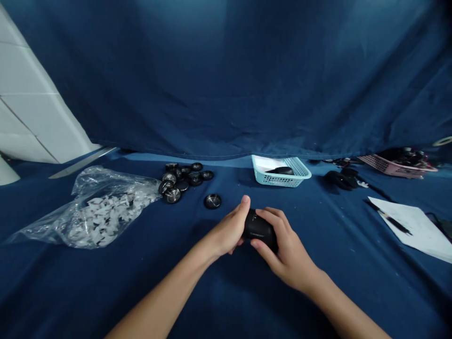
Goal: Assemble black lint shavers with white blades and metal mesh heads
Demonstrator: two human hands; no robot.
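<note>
A black rounded casing (260,230) with small pale lettering and marks sits between my two hands, above the blue cloth. My left hand (231,231) closes round its left end, thumb pointing up. From the right, my right hand (282,245) grips the casing with fingers over the top and thumb along the near side. The casing's left end is hidden by my left hand. Just beyond my left hand lies one round black disc (212,201) with a shiny face. Several similar black discs (182,185) are heaped farther back to the left.
A clear plastic bag (106,214) of small white pieces lies at left. Behind my hands stands a light blue basket (282,181) holding a black object. To the right are black parts (341,180), a pink basket (391,168), and white paper (420,228) with a pen (399,224).
</note>
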